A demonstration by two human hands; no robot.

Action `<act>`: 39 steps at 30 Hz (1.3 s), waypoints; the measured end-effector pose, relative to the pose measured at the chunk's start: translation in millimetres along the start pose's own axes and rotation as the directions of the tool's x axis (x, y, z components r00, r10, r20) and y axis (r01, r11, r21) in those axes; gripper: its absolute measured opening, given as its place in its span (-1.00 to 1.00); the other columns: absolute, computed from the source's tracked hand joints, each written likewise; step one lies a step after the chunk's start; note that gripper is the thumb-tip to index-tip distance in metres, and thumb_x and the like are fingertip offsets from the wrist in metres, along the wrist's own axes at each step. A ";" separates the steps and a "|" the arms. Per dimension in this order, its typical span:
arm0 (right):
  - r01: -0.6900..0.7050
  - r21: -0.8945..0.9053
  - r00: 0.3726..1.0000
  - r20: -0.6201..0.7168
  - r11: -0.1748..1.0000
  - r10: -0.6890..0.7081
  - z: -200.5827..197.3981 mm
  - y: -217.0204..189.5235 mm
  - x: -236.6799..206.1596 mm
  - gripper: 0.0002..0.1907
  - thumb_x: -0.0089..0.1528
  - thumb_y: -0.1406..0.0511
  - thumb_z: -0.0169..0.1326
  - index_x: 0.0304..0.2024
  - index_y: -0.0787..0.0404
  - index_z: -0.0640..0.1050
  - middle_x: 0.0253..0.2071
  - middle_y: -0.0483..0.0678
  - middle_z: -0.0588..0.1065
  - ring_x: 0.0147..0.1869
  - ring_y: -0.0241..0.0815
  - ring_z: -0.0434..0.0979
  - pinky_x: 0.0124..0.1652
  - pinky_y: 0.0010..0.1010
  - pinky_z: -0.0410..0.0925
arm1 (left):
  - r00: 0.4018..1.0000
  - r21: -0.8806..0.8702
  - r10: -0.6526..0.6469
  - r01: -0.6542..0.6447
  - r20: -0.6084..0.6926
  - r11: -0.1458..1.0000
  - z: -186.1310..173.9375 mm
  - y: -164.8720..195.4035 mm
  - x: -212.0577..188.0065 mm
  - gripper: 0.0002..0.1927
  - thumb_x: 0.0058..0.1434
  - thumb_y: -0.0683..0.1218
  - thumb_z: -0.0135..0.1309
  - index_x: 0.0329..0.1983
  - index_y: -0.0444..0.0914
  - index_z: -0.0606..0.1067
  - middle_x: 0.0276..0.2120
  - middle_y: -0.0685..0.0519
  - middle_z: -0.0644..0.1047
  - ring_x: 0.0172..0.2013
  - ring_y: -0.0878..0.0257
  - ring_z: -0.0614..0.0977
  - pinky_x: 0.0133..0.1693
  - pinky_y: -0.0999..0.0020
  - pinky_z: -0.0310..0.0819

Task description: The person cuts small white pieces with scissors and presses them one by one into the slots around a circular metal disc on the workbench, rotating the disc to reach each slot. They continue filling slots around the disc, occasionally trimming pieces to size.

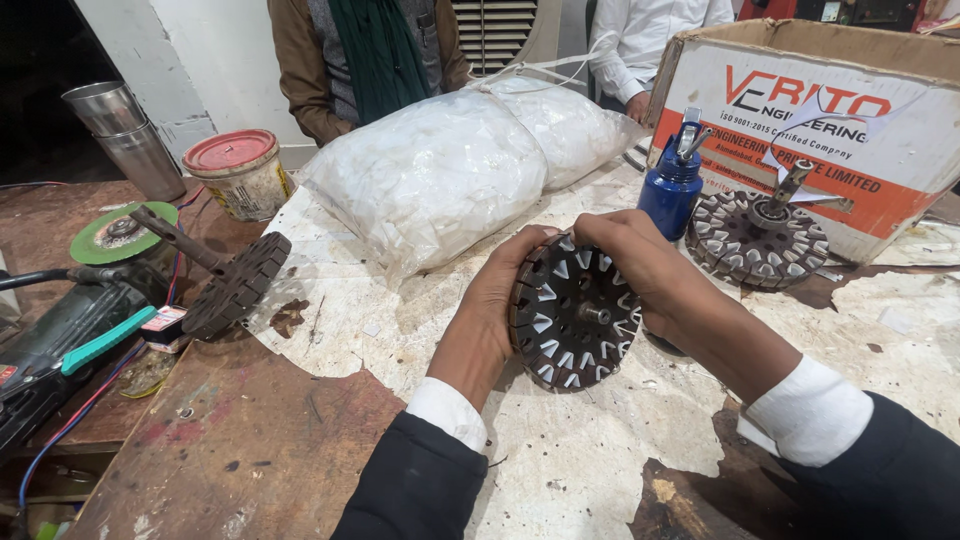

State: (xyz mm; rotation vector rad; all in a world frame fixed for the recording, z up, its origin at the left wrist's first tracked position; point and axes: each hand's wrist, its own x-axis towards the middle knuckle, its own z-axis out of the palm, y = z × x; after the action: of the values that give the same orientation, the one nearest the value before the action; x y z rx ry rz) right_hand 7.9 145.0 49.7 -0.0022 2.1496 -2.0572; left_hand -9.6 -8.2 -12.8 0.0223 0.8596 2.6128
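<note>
Left hand [497,300] and right hand [640,268] both closed around slotted round core [573,312], I hold it on edge, above worn white sheet of bench [590,460]. White paper wedges sit in slots all around. Left fingers curl behind rim, right fingers press top rim. Risk, I judge: grip slips, core drops on bench, wedges shake out. Blue bottle [671,185] stands just behind right hand, elbow move can tip it. Second core [758,238] lies further right, by cardboard box [800,110].

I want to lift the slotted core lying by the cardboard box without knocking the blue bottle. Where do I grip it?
Probably by the upright shaft of the slotted core, from above: it lies flat, the blue bottle stands beside its left rim.
</note>
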 end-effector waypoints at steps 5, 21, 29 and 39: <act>0.005 -0.008 1.000 0.003 1.000 -0.005 -0.5 4.4 3.4 -0.42 0.10 0.14 0.11 0.09 0.33 0.39 -0.09 -0.02 0.46 -0.12 -0.28 0.53 -0.18 -0.37 0.47 | 1.000 -0.035 -0.026 0.026 -0.002 0.999 -3.8 2.3 1.9 -0.84 0.18 -0.08 0.17 -0.37 -0.29 0.60 -0.47 -0.03 0.65 -0.56 0.21 0.68 -0.44 0.29 0.66; 0.127 -0.050 0.960 0.257 0.991 -0.110 -10.6 9.0 19.0 -0.66 0.18 0.29 -0.10 -0.17 0.38 0.60 -0.34 -0.01 0.57 -0.31 -0.23 0.55 -0.26 -0.39 0.43 | 0.976 0.104 0.218 -0.219 0.019 0.970 -2.1 6.0 -19.9 -0.81 0.16 -0.16 0.24 -0.17 -0.27 0.56 -0.37 0.04 0.64 -0.43 0.33 0.69 -0.37 0.47 0.64; 0.345 -0.371 0.852 0.509 0.862 -0.122 -33.4 -5.2 21.2 -0.62 0.22 0.26 0.02 0.10 0.12 0.50 -0.11 -0.16 0.58 -0.01 -0.37 0.51 -0.04 -0.54 0.35 | 0.934 0.331 0.344 -0.355 0.095 0.874 -2.5 6.6 -17.5 -0.55 0.21 0.20 0.23 -0.22 -0.28 0.50 -0.44 0.02 0.60 -0.51 0.34 0.64 -0.44 0.47 0.59; 0.521 -0.281 0.811 0.459 0.806 -0.364 -39.6 11.4 37.7 -0.74 0.21 0.30 0.18 -0.10 0.30 0.53 -0.31 -0.17 0.50 -0.23 -0.43 0.44 -0.26 -0.53 0.32 | 0.931 0.484 0.297 -0.364 0.213 0.796 -1.0 11.1 -18.2 -0.67 0.17 0.04 0.26 -0.21 -0.30 0.52 -0.42 0.07 0.59 -0.49 0.39 0.62 -0.45 0.52 0.54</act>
State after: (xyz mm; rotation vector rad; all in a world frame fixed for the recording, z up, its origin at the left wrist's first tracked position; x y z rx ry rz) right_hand -32.8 180.5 35.4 -0.9815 2.4056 -1.5673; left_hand 3.1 -23.6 -5.4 0.5272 1.6122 2.5536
